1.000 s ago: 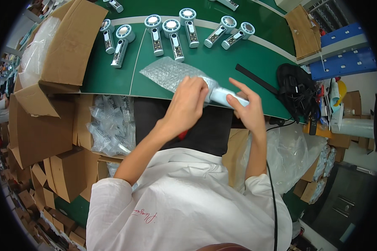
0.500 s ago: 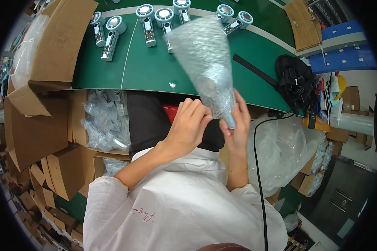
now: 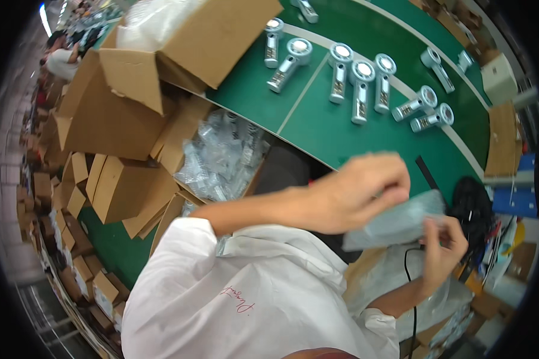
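A bubble-wrap bag (image 3: 401, 224) lies slanted between my two hands, above my lap at the table's near edge. My right hand (image 3: 443, 245) pinches its right end between thumb and fingers. My left hand (image 3: 365, 194), smeared by motion, is closed with curled fingers over the bag's upper side; whether anything is in those fingers is hidden. What the bag holds cannot be made out now. Beyond my hands, several silver-blue handheld devices with round heads, one of them here (image 3: 360, 93), lie on the green table (image 3: 251, 90).
A large open carton (image 3: 221, 42) stands on the table's left, with flaps hanging over the edge. Below it, a box holds several bubble-wrapped pieces (image 3: 221, 155). A black bag (image 3: 470, 203) lies at right. A black cable (image 3: 410, 275) runs down past my right arm.
My view has turned, so the table appears tilted. The bag has swung from upright down to a slanted lie. My left hand has moved up along it; my right still grips one end.
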`<state>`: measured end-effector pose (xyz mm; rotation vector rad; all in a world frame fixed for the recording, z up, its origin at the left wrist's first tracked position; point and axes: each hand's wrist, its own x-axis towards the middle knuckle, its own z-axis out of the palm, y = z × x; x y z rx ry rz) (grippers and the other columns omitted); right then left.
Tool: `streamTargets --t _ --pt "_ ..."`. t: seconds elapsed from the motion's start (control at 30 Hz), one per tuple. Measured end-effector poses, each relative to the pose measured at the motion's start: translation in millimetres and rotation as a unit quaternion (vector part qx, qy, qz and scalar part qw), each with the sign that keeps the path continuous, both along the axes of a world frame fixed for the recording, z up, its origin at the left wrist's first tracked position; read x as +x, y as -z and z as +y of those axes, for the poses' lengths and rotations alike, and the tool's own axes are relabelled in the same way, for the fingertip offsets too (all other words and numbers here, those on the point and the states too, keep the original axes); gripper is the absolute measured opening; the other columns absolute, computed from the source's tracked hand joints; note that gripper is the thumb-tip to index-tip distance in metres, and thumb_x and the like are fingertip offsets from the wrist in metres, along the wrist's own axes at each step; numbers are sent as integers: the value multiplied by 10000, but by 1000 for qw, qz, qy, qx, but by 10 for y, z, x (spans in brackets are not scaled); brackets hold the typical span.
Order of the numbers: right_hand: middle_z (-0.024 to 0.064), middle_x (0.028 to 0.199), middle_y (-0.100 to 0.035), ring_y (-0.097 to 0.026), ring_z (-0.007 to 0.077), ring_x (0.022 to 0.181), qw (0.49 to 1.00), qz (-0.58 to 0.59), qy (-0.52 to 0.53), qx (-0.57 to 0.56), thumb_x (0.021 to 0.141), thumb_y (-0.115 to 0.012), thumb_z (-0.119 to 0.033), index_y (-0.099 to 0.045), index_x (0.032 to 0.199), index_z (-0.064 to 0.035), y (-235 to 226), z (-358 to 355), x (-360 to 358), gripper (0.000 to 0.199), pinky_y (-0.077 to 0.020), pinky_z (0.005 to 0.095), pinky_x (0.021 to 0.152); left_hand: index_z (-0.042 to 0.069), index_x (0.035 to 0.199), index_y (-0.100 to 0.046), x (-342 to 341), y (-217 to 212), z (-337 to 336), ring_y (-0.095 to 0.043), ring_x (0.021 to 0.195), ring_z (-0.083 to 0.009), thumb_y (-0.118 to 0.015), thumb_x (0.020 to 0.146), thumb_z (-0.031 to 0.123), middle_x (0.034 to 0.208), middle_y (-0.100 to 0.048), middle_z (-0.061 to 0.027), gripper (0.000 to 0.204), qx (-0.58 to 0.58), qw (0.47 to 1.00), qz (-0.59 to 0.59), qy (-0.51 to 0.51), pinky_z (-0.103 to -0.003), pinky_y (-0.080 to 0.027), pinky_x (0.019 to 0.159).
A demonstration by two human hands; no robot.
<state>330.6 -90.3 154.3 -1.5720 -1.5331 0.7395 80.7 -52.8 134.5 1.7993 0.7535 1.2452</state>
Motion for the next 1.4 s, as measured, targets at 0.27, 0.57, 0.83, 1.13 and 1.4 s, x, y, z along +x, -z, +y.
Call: streamTargets --t 0.27,0.57,0.83,1.13,1.4 --pt "66 872 -619 -608 126 752 974 44 124 185 1014 -576 -147 -581 965 -12 321 752 1089 144 -544 244 776 -4 1025 -668 -3994 -1196 1192 -647 885 -291 -645 845 183 990 -680 -156 261 -52 742 466 -479 -356 -533 799" --pt "134 946 -631 -674 211 925 947 14 164 276 1023 -574 -193 -532 990 23 1556 977 1804 223 -563 316 889 42 1329 -566 -4405 -1126 1392 -594 1167 -306 -768 793 315 1305 -604 -164 635 -267 655 580 -404 -383 -485 1016" --pt "179 977 -656 -684 229 875 941 33 239 239 1023 -571 -191 -532 994 32 1941 709 1723 228 -563 310 867 62 1401 -524 -4690 -1308 1666 -577 1219 -286 -807 770 411 1378 -575 -128 774 -172 544 703 -424 -389 -453 1051" --pt "153 1004 -635 -614 254 754 917 -245 283 134 938 -652 -111 -614 1063 19 1825 480 1397 185 -514 333 739 24 1134 -645 -6296 -1842 1082 -602 1024 -308 -681 813 257 1131 -641 -159 398 60 552 711 -431 -416 -478 938" --pt "114 1006 -552 -553 238 804 901 -270 290 178 854 -700 -87 -631 1042 3 1950 380 1491 220 -489 353 751 54 1372 -549 -6597 -2456 1151 -577 1208 -260 -728 830 458 1344 -599 -130 699 151 689 508 -493 -370 -460 1015"
